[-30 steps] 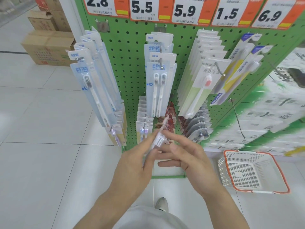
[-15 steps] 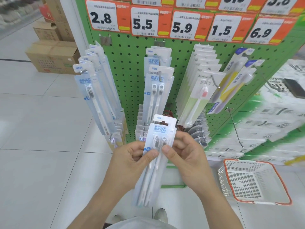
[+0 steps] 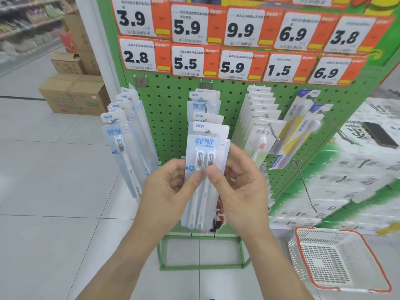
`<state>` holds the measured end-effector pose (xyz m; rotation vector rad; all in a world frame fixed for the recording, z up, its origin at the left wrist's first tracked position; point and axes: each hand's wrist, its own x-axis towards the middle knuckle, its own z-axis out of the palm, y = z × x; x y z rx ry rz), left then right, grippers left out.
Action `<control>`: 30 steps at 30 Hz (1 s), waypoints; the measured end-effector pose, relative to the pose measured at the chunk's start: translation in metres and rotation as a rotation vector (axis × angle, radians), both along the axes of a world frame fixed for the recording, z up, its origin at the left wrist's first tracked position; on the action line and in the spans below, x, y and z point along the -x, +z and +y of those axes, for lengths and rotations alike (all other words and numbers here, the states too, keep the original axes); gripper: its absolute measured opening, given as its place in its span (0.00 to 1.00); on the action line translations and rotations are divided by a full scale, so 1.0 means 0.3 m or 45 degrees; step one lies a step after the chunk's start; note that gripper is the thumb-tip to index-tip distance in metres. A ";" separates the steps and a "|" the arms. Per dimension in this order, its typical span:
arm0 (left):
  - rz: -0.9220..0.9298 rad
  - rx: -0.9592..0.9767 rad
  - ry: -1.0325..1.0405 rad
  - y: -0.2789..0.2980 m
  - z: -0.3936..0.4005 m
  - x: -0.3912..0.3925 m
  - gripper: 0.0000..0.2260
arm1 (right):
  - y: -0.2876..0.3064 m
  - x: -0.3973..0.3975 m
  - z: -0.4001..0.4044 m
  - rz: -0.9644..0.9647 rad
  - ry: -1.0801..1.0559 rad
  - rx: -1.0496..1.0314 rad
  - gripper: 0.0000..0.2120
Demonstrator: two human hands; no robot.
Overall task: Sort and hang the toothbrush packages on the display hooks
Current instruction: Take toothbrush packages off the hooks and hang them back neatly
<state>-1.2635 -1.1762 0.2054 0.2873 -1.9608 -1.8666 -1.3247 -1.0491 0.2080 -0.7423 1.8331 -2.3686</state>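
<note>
Hands meet in the middle of the head view, both forearms rising from the bottom edge toward 12 o'clock. The left hand (image 3: 168,191) pinches the twin toothbrush package (image 3: 204,169) at its left edge, thumb on the front and curled fingers behind; the right hand (image 3: 240,187) pinches the right side, its thumb pressed on the front just below the brush heads, its fingers wrapped behind. Against the frame half a second earlier, the package sits higher and closer to the green pegboard (image 3: 171,118), its header card now overlapping the middle row of matching packages (image 3: 205,105), and the camera has tilted up so a second row of price tags (image 3: 186,61) shows. The package stands nearly upright, long axis running from 12 to 6 o'clock, header and brush heads toward 12, handles toward 6, printed face to the camera. Whether its hole is on the hook cannot be told. At 9 o'clock of it hangs another row of single-brush packages (image 3: 121,144); at 2 o'clock hang white and yellow packs (image 3: 298,131). An orange-rimmed basket (image 3: 337,258) rests on the floor at 4 o'clock.
</note>
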 end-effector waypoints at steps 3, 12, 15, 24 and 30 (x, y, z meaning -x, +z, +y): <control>-0.037 0.030 0.009 0.004 -0.009 0.022 0.05 | 0.005 0.012 -0.015 -0.033 -0.079 -0.009 0.22; -0.131 0.117 0.068 -0.026 -0.024 0.061 0.05 | -0.005 0.036 -0.037 -0.005 -0.273 -0.205 0.20; -0.174 0.183 0.142 -0.033 -0.030 0.091 0.07 | -0.023 0.047 -0.047 0.110 -0.391 -0.286 0.19; 0.094 0.227 0.205 0.045 -0.007 0.135 0.28 | -0.011 0.105 -0.074 0.124 -0.397 -0.452 0.20; 0.209 0.258 0.161 0.121 -0.030 0.189 0.23 | 0.058 0.104 -0.080 0.221 -0.494 -0.378 0.16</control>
